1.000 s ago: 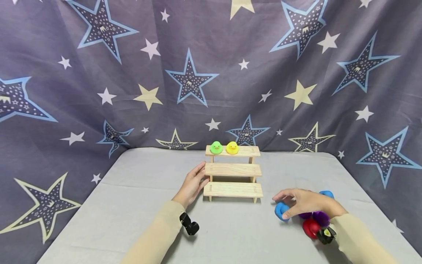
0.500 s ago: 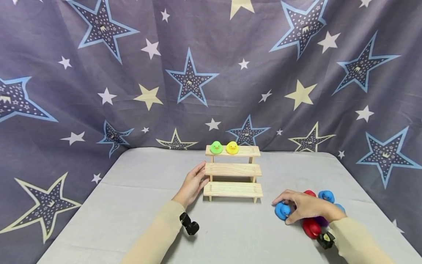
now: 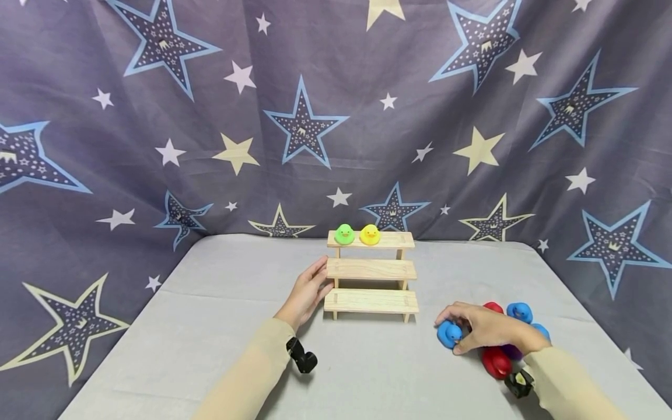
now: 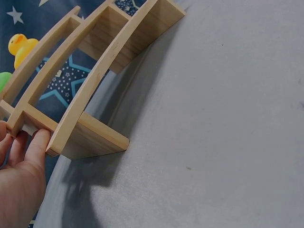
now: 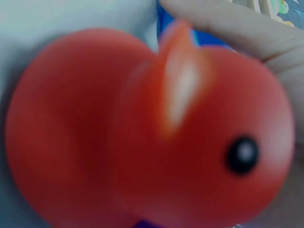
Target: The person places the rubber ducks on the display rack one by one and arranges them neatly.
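Observation:
At the left end of a three-step wooden shelf, my left hand touches the side support with its fingers fairly straight. The left wrist view shows those fingers against the wooden upright. A green rubber duck and a yellow rubber duck sit on the top step. To the right, my right hand holds a blue rubber duck between thumb and fingers, low at the table. A red rubber duck fills the right wrist view, mostly hiding the blue one.
Around the right hand lie more ducks: a red one below it, another red one behind, two blue ones and a partly hidden purple one. A grey cloth covers the table; a starry curtain hangs behind.
My right hand has shifted slightly and closed thumb and fingers about the blue duck, whose head now faces right. More ducks behind the hand came into view. The left hand has stayed put.

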A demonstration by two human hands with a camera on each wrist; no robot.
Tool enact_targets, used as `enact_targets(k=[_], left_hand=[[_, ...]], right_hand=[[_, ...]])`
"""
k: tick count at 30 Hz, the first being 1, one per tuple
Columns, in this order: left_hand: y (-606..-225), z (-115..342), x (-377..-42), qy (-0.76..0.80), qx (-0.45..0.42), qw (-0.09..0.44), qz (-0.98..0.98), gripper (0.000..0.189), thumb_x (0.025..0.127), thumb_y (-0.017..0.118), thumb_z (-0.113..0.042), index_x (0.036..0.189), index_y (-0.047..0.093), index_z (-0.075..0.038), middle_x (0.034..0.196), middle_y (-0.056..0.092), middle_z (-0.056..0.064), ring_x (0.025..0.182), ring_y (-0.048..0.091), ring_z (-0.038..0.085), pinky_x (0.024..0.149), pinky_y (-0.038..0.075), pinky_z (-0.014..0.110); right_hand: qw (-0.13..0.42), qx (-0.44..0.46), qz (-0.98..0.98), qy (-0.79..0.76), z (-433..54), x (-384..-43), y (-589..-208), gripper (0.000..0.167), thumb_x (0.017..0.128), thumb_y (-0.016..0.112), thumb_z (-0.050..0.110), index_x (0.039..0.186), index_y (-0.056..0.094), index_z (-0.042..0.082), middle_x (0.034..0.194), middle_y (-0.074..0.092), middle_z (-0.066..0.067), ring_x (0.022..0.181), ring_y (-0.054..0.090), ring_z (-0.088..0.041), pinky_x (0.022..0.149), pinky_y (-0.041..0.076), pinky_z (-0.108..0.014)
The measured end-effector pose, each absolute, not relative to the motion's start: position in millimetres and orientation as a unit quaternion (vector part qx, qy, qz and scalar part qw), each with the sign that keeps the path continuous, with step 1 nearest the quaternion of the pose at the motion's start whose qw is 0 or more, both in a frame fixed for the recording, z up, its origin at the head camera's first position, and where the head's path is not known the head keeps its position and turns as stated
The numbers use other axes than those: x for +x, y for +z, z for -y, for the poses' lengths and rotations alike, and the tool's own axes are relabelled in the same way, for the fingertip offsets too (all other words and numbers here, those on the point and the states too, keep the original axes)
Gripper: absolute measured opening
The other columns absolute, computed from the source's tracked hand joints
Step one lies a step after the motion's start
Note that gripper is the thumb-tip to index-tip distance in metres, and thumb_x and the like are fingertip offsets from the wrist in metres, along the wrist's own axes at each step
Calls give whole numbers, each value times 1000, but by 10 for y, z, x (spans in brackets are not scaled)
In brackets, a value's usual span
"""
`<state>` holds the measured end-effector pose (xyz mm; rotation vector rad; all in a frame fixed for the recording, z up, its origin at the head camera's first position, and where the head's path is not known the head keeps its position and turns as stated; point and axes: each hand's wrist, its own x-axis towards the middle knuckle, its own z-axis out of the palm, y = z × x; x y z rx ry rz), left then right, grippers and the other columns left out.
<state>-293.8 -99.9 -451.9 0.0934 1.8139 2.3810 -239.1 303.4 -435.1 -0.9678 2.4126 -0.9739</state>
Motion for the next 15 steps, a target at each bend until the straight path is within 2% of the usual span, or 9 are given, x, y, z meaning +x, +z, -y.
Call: enact_targets(k=[8,15], left_hand=[[-4512,987,-2940,792,25,73,-606,50,109,39,-8,158,28,-7,159,30,16,143,35,31,113,43,35],[-4514,991,-2946,796,27,71,-601,51,109,38,-6,158,27,-5,160,28,17,144,34,32,114,41,38]], right_hand=[[190,-333,-856,-347,-3039,-2399,-4340,50,81,85,24,124,62,13,120,59,-4,105,53,-14,86,50,-26],[189,-326,-862,-339,-3042,-2421,-4310,50,82,85,25,126,63,14,122,59,-6,104,55,-16,85,52,-26]])
